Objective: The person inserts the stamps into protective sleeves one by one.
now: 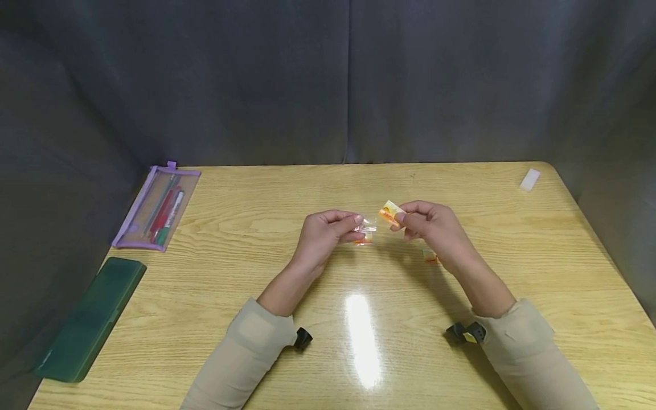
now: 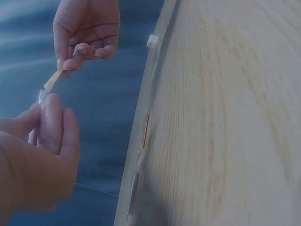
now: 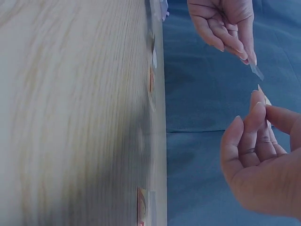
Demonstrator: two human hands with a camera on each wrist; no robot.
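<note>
My left hand (image 1: 325,236) pinches a small clear plastic bag (image 1: 369,224) between thumb and fingers above the table. Facing it, my right hand (image 1: 430,228) holds a small flat yellow-and-orange piece (image 1: 390,213), like a card or packet, by one edge. In the right wrist view, the piece's tip (image 3: 261,90) and the clear plastic (image 3: 257,71) are close but apart. Two similar orange pieces lie on the table: one packet (image 1: 364,240) below the left fingertips, another (image 1: 429,256) partly hidden under the right hand.
A purple-edged mesh pouch (image 1: 137,199) with pens lies at the back left. Nearer on the left edge is a dark green case (image 1: 92,319). A small white block (image 1: 530,179) lies at the back right. Dark curtains (image 1: 348,80) enclose the wooden table (image 1: 230,273).
</note>
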